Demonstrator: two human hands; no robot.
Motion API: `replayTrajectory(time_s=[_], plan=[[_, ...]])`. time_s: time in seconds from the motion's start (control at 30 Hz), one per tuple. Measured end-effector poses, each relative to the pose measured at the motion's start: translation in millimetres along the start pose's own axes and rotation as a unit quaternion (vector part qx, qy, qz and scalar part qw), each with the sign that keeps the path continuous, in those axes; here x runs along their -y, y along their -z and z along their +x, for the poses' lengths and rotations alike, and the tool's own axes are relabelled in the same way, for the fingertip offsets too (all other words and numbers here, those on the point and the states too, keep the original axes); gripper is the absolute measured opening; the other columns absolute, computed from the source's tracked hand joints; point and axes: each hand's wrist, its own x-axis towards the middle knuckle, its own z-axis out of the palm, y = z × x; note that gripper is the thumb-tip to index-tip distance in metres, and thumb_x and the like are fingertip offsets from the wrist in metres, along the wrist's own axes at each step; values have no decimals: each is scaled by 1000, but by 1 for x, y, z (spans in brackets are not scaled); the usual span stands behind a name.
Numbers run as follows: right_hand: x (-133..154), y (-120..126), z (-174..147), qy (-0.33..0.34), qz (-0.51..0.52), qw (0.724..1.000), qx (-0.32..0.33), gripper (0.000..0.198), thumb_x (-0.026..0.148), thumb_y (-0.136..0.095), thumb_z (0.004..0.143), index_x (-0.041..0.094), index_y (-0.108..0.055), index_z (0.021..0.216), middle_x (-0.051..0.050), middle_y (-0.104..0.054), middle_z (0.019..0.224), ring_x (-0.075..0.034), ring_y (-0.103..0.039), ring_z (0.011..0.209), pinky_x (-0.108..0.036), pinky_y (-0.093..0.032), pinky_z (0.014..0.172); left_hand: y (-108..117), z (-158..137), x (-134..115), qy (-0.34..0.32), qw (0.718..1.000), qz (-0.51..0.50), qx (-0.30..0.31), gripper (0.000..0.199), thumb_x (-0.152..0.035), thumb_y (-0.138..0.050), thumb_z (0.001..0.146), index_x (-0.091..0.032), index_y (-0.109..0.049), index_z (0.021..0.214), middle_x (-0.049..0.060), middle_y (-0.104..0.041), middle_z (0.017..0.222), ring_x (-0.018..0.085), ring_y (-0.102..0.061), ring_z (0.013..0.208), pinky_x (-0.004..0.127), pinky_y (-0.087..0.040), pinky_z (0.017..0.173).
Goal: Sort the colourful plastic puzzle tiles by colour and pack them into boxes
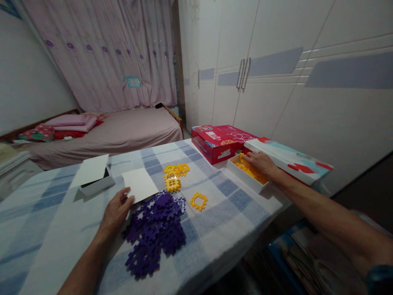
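Observation:
My left hand point(118, 208) is at the left, its thumb and fingers closed at the edge of a flat white card point(140, 183). Just right of it, purple plastic interlocking pieces point(159, 225) lie heaped on the cloth, partly beside the card. My right hand point(260, 162) reaches into a long white box point(245, 179), fingers curled down onto yellow interlocking pieces point(250, 170); its fingertips are partly hidden. Several more yellow pieces point(172, 183) form a small cluster mid-table, and a single yellow square frame point(199, 201) lies apart.
A small white box point(97, 183) with a tilted white lid stands at the left. Behind the right box are a red carton point(215, 141) and a white-and-red box lid point(288, 162). The checked tablecloth's front edge point(242, 241) drops off at the lower right.

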Motion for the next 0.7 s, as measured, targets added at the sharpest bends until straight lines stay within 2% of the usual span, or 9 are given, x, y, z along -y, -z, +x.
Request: replayTrajectory(time_s=[0.17,0.27,0.37,0.47,0.57,0.7], plan=[[1,1,-4,-17,39,998,-44,33,13,-39,90,14,-59,117,-16,-61,112,-24,-58,95,-33,-42,78,0,0,-1,-2,1000,-2,5,69,-53,-55,65,-14,-57,121,10,-65,96,26,-63,91,40,-48,88],[8,-1,-6,-57,110,990,-73,33,20,-39,92,16,-58,118,-14,-61,115,-22,-59,95,-31,-44,76,1,0,-1,-4,1000,4,7,70,-54,-54,66,-13,-56,122,11,-64,97,27,-63,93,40,-48,88],[17,-3,-10,-111,196,972,-72,35,27,-43,91,17,-56,123,-10,-64,114,-21,-61,94,-29,-45,76,1,0,0,-6,1000,5,10,67,-52,-55,66,-14,-56,121,10,-65,95,25,-64,91,38,-49,85],[27,-1,-18,-159,201,964,-74,39,31,-43,91,14,-55,125,-11,-66,110,-23,-61,95,-33,-45,79,1,1,1,-6,1000,2,8,66,-52,-56,66,-15,-57,121,11,-65,95,26,-63,92,39,-49,86],[38,2,-29,-151,183,964,-117,41,37,-41,92,14,-56,122,-13,-64,111,-26,-58,100,-38,-44,85,0,1,2,-8,1000,-1,6,67,-52,-56,66,-14,-57,121,9,-65,94,25,-63,91,38,-49,85],[58,8,-43,-83,197,964,-156,44,44,-48,88,17,-56,122,-14,-57,125,-31,-50,115,-46,-41,90,0,0,0,-16,1000,6,-1,65,-52,-55,65,-14,-58,119,8,-65,91,23,-63,87,36,-50,81]])
